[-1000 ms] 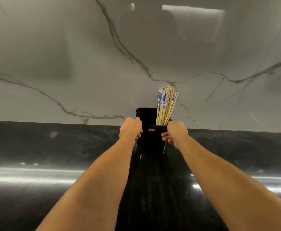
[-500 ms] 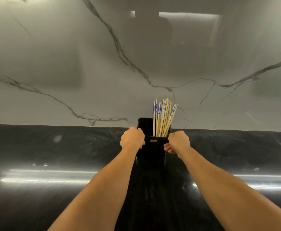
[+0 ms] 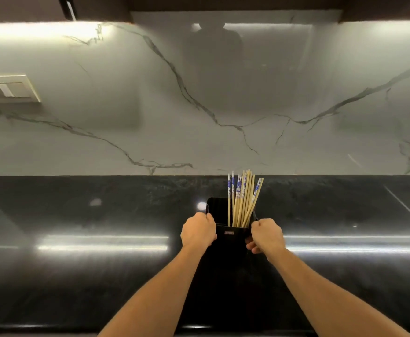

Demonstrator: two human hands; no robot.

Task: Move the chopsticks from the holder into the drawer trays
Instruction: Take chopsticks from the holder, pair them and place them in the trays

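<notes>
Holder [image 3: 230,242]: black, on dark bench [image 3: 77,276], mid-scene. Chopsticks [image 3: 241,198]: upright, bunched in its right compartment. Left hand [image 3: 198,231] and right hand [image 3: 267,235]: each clamped on a holder side. Step: repositioning holder, apparently. Next: release one side, pinch chopsticks; drawer unseen.

Black holder [image 3: 230,242], tan chopsticks [image 3: 241,200] (blue-patterned tops, seemingly floral)
</notes>
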